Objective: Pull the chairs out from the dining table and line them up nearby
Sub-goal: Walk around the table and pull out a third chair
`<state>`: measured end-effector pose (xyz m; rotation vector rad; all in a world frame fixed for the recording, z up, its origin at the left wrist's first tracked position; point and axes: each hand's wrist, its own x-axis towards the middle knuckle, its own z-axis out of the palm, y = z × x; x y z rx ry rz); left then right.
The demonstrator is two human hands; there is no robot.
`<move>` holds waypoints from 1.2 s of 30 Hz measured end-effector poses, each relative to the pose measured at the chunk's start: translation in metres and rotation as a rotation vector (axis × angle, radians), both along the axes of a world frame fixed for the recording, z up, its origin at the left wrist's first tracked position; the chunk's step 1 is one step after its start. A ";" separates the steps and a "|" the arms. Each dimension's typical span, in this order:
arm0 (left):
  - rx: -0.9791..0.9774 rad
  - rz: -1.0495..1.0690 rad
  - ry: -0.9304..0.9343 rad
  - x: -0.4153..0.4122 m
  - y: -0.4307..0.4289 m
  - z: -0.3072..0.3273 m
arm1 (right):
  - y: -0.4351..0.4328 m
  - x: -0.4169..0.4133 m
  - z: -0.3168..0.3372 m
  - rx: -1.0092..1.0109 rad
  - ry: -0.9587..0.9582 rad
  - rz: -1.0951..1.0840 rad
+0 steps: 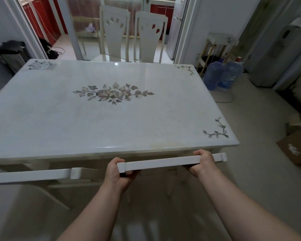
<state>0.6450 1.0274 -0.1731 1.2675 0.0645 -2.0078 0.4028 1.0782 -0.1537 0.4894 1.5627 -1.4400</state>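
Observation:
A white dining table with a flower print fills the middle of the view. At its near edge stands a white chair, seen from above by its top rail. My left hand grips the rail's left end and my right hand grips it near the right end. A second near chair sits to the left, its rail close to the table edge. On the far side two more white chairs, the far left chair and the far right chair, stand tucked against the table.
Two blue water jugs and a small shelf stand right of the table. A cardboard box lies on the floor at right. A dark bin is at the far left. Open floor runs along the right side.

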 end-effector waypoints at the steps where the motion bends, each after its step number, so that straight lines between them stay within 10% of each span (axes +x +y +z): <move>1: -0.002 0.010 -0.009 0.000 -0.001 0.001 | -0.001 0.000 0.002 0.006 -0.004 0.014; 36: 0.013 -0.065 -0.001 0.092 0.264 0.072 | 0.273 0.096 0.107 -0.066 0.018 0.168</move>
